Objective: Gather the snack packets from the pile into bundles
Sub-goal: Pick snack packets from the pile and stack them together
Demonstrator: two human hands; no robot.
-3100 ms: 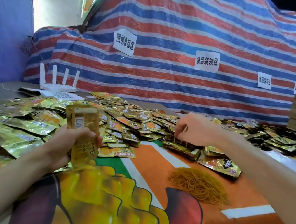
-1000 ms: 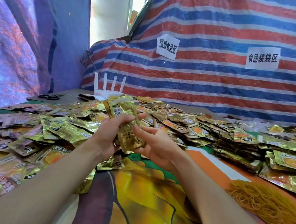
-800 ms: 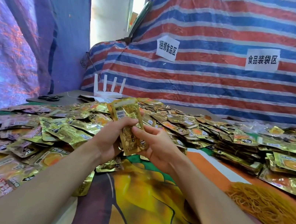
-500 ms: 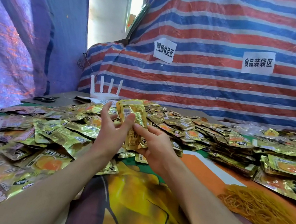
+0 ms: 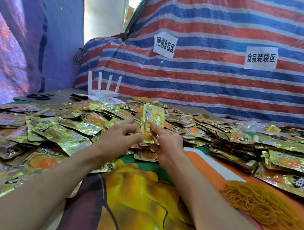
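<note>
Gold foil catches the light between both hands: the right hand (image 5: 166, 144) grips a thin stack of snack packets (image 5: 152, 123) by its lower end, thumb laid across the near face, while the left hand (image 5: 121, 137) has its fingers curled in and pinches the stack's lower left edge. The stack stands upright above the table, long axis nearly vertical, top edge pointing up toward the striped tarp (image 5: 230, 91), with its printed back (a barcode shows near the top) facing the camera. Just beyond it and to both sides spreads the loose pile of packets (image 5: 64, 133), lying flat and overlapping on a fruit-printed cloth (image 5: 143, 203). A heap of tan rubber bands (image 5: 260, 205) lies right of the right forearm. Toward the table's far left stands a white router (image 5: 102, 92), with scissors (image 5: 40, 95) near it.
</note>
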